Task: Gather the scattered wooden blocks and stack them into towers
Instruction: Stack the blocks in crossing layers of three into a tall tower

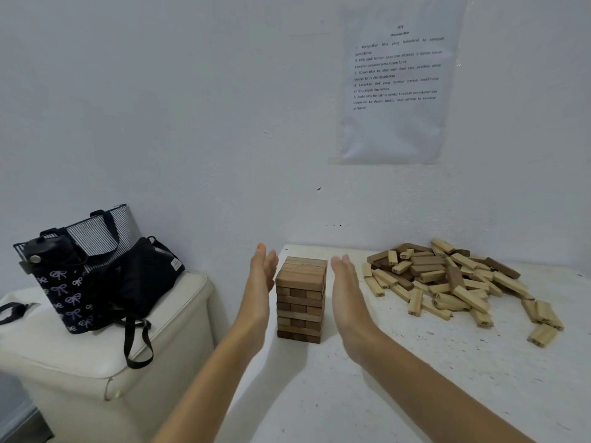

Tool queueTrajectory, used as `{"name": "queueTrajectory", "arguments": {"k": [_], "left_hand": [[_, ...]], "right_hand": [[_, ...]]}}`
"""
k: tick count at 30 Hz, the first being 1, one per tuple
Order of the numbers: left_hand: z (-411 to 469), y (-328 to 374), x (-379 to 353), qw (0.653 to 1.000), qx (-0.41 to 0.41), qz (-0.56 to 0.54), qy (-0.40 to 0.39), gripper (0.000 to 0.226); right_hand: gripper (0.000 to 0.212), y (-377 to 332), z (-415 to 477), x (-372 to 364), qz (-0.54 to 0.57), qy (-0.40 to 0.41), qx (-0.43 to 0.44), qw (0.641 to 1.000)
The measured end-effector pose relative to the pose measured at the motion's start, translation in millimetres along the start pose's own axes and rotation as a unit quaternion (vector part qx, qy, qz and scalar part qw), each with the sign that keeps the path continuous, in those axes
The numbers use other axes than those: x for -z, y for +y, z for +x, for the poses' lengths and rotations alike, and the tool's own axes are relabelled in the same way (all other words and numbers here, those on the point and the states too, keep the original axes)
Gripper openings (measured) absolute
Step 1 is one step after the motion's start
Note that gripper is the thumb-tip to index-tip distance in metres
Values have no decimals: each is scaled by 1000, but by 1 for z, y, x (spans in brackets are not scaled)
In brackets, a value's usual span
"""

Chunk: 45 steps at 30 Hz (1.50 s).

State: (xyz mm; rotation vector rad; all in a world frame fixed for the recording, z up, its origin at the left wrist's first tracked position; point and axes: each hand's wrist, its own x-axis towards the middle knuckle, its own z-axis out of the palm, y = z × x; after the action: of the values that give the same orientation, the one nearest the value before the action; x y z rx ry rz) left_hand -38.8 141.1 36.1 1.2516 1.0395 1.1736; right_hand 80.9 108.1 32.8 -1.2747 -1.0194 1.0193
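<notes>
A tower of brown wooden blocks (300, 298), several layers high, stands on the white table (367, 378) near its back left corner. My left hand (260, 289) is flat and upright just left of the tower, fingers straight, close to its side. My right hand (347, 295) mirrors it on the right, palm facing the tower with a small gap. Neither hand holds a block. A loose pile of pale and dark wooden blocks (454, 282) lies scattered to the right, against the wall.
A dark bag with bow prints (92, 276) sits on a cream cushioned stool (105, 353) left of the table. A printed sheet (396, 81) hangs on the white wall. The table's left edge runs just beside the tower.
</notes>
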Motion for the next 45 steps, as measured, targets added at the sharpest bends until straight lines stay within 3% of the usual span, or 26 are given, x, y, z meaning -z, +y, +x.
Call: {"name": "queueTrajectory", "arguments": {"k": [4, 8, 12, 18, 22, 29, 40, 45], "left_hand": [[-5, -5, -9, 999, 14, -28, -8, 55], [-3, -11, -9, 998, 34, -47, -7, 71], [-5, -10, -11, 998, 40, -39, -1, 62], [-5, -11, -12, 999, 29, -32, 4, 59], [-7, -9, -12, 999, 33, -29, 6, 59], [-8, -9, -16, 999, 25, -24, 11, 48], [-15, -2, -13, 999, 15, -25, 15, 58], [-25, 10, -9, 997, -67, -10, 42, 49]], "right_hand": [[59, 16, 1, -15, 40, -14, -12, 999], [74, 25, 6, -23, 52, -23, -6, 998], [92, 26, 9, -25, 48, -38, -10, 998], [65, 23, 8, -26, 51, -19, 1, 999], [74, 24, 11, -27, 45, -15, -11, 999], [60, 25, 12, -27, 48, -15, -11, 999], [86, 17, 8, -22, 38, -17, -17, 999], [56, -5, -8, 4, 13, -7, 25, 1000]]}}
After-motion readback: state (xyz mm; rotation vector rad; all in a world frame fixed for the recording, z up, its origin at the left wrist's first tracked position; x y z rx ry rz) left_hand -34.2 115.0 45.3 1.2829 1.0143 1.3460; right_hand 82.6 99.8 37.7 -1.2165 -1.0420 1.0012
